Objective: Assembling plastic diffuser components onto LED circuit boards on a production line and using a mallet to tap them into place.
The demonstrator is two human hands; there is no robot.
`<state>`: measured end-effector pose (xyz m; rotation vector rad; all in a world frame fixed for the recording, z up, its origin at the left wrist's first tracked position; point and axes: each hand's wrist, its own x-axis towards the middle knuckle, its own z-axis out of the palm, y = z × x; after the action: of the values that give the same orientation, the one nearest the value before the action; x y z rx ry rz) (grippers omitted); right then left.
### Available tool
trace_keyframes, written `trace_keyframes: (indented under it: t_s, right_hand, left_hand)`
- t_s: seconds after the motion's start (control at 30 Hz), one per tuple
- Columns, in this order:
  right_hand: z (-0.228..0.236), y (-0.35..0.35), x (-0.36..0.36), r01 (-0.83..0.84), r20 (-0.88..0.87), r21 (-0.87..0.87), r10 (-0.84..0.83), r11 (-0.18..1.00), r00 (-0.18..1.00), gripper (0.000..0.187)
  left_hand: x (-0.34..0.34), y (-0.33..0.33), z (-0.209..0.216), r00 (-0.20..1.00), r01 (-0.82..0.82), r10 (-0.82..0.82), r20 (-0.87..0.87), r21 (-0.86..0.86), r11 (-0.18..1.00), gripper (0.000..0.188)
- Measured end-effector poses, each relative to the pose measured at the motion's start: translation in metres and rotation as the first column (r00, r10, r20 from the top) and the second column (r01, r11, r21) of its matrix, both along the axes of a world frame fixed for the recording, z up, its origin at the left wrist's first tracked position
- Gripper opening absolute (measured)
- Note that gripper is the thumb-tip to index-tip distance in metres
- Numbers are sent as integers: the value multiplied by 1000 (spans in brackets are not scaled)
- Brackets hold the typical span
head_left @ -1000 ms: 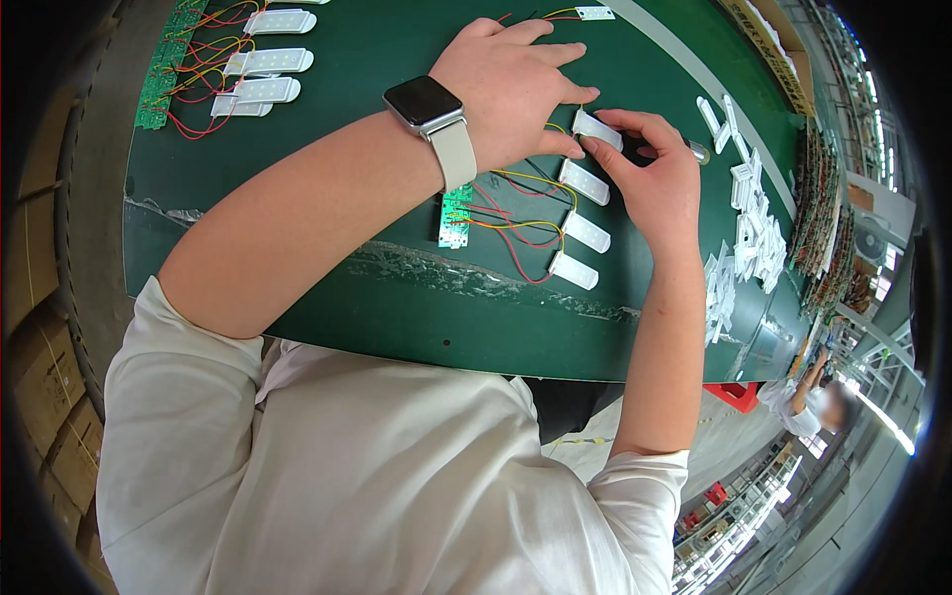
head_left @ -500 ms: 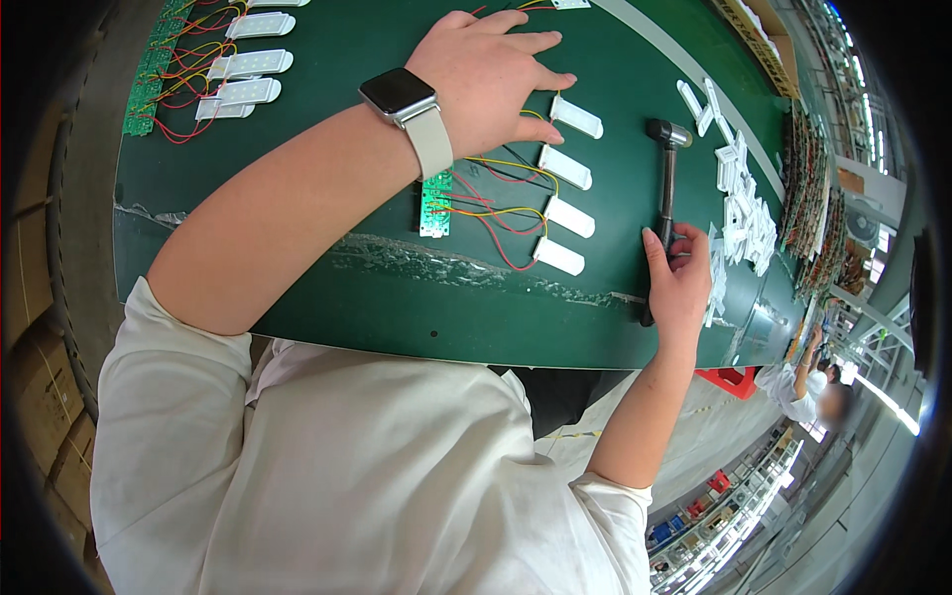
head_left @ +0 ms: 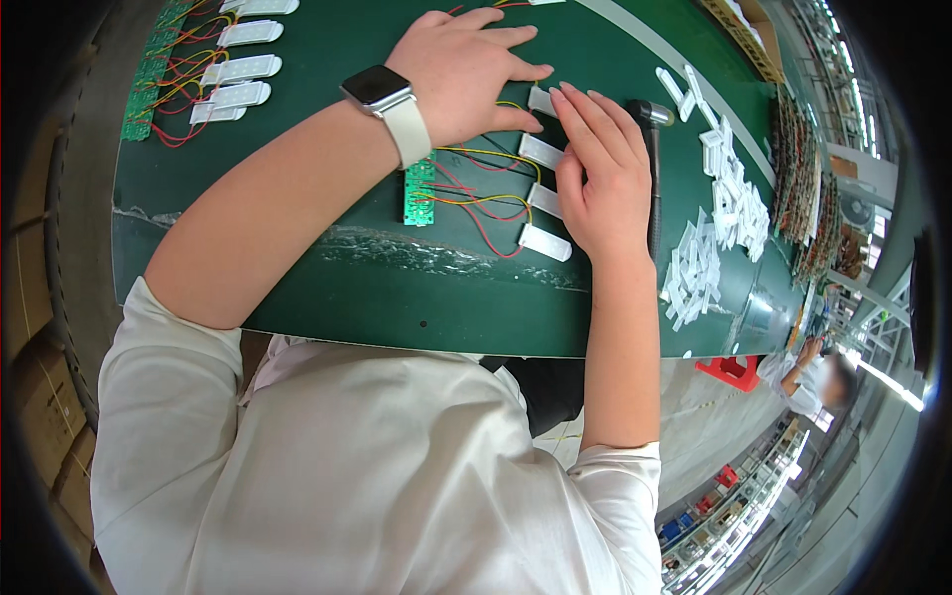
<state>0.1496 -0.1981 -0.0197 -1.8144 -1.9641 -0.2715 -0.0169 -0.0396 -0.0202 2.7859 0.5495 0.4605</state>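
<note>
My left hand (head_left: 466,79) lies over the green circuit board strip with its fingers spread, hiding the strip's far part; a watch (head_left: 379,91) is on that wrist. From the strip's near end, a green circuit board (head_left: 418,198), red, black and yellow wires run right to a row of white oblong pieces (head_left: 545,242). My right hand (head_left: 605,178) reaches over the right ends of these pieces, fingers stretched out and close together. Its fingertips are by a far white piece (head_left: 541,100); contact cannot be made out. A black-handled hammer (head_left: 654,149) lies just right of this hand, partly hidden.
Wired white pieces (head_left: 240,69) hang off another green board strip (head_left: 149,89) at far left. Loose white parts (head_left: 734,193) and thin white strips (head_left: 692,273) are heaped at right. Stacked boards (head_left: 793,198) and a carton (head_left: 759,40) line the right edge. A co-worker (head_left: 808,382) is beyond.
My right hand has let go of the hammer and moved left and away from me over the white pieces. The left hand stays spread over the board. The whole view has shifted slightly.
</note>
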Motion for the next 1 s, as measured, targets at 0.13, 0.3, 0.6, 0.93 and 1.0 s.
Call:
trace_keyframes:
  t_s: [0.13, 0.3, 0.6, 0.93, 1.0]
  right_hand:
    - [-9, 5, -1, -25, 11, -62, 26, 998, 1000, 43]
    - [-11, 6, -2, -10, -60, -63, 7, 998, 998, 39]
    - [-2, 5, -11, 59, -29, -101, -62, 993, 998, 37]
    - [18, 7, -24, 196, 222, -217, -147, 956, 964, 43]
    - [19, 10, -24, 205, 244, -221, -149, 953, 958, 41]
  left_hand:
    - [-2, -2, 12, 999, 7, -7, -33, -21, 1000, 55]
    - [-3, 0, 11, 1000, 5, -6, -29, -28, 1000, 55]
    - [-5, -1, 11, 1000, 16, -17, -18, -24, 1000, 54]
    - [-4, -4, 11, 1000, 0, -1, -20, -21, 1000, 53]
    - [-5, -6, 14, 1000, -3, 2, -26, -12, 1000, 53]
